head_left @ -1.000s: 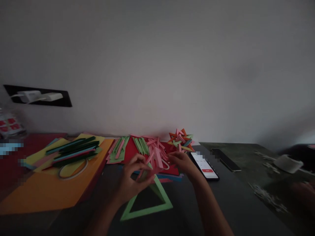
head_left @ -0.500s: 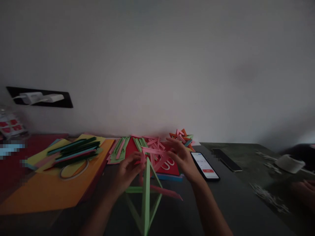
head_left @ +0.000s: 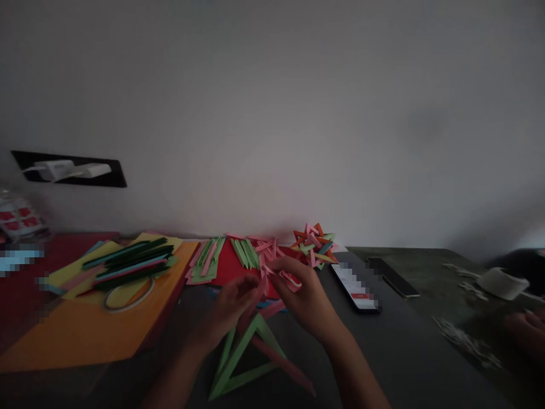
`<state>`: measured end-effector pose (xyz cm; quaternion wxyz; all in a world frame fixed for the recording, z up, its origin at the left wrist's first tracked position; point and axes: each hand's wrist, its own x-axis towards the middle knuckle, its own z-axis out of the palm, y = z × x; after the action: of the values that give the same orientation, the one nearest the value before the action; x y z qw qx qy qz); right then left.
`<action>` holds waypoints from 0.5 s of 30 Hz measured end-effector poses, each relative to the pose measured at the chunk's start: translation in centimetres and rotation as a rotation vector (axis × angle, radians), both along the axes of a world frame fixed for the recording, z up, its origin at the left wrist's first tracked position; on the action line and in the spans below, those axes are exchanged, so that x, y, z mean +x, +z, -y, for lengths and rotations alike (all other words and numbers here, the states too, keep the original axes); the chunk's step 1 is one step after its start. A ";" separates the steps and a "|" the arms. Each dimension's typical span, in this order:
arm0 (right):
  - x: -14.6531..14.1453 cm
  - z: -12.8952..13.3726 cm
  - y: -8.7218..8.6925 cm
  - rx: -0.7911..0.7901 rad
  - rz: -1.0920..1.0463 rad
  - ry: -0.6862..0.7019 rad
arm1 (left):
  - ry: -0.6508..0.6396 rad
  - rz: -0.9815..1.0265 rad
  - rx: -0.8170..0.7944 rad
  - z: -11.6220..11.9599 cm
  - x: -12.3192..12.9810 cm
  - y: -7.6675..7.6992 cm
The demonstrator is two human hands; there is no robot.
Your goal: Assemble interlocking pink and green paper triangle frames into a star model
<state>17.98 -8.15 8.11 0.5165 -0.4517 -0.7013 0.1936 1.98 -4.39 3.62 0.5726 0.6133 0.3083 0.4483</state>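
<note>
Plain grey wall (head_left: 272, 125), faint dark smudge (head_left: 426, 124) toward right; black socket panel (head_left: 114, 173) at left, two white plugs (head_left: 57, 169) side by side in it; clear package with red patches (head_left: 19, 218) at left edge, blurred; orange sheet (head_left: 72, 335) flat on table, yellow sheet (head_left: 68, 267) overlapping its far part, bundle of mostly dark green strips (head_left: 138, 255) on top, pale ring (head_left: 121, 309) just beside bundle; lit phone (head_left: 351, 284), screen up, dark-screened phone (head_left: 394, 277) near it; white roll (head_left: 502, 283) farther right, loose white pieces (head_left: 464, 341) nearer camera
</note>
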 end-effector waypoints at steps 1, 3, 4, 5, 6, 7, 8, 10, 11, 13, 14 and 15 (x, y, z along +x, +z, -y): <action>0.0 0.0 0.1 0.015 -0.001 0.015 | -0.008 -0.001 0.005 0.0 -0.1 0.0; -0.1 0.1 0.2 0.029 0.012 0.036 | -0.029 -0.004 0.013 0.0 -0.1 0.1; -0.1 0.2 0.3 0.022 0.021 0.042 | -0.043 -0.003 0.019 0.0 -0.2 0.1; -0.1 0.2 0.3 0.003 0.027 0.042 | -0.057 0.000 0.025 0.0 -0.2 0.1; 0.0 0.3 0.3 -0.024 0.029 0.041 | -0.070 0.004 0.029 0.0 -0.2 0.1; 0.0 0.3 0.3 -0.051 0.026 0.039 | -0.077 0.007 0.031 0.1 -0.2 0.1; 0.1 0.3 0.3 -0.075 0.021 0.039 | -0.075 0.007 0.033 0.1 -0.1 0.2; 0.1 0.3 0.2 -0.102 0.012 0.041 | -0.041 -0.001 0.038 0.2 -0.1 0.2; 0.1 0.4 0.3 -0.102 0.006 0.044 | -0.011 -0.002 0.041 0.3 -0.1 0.2; 0.1 0.4 0.3 -0.106 -0.016 0.039 | 0.048 0.015 0.025 0.3 0.0 0.0; 0.0 0.4 0.4 -0.119 -0.035 0.031 | 0.069 0.032 0.003 0.3 0.1 -0.1; -0.1 0.4 0.5 -0.138 -0.062 0.027 | 0.085 0.049 -0.020 0.2 0.3 -0.2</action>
<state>17.85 -8.58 8.62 0.5027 -0.4705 -0.6760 0.2624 2.23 -4.61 3.40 0.5665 0.5827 0.3247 0.4839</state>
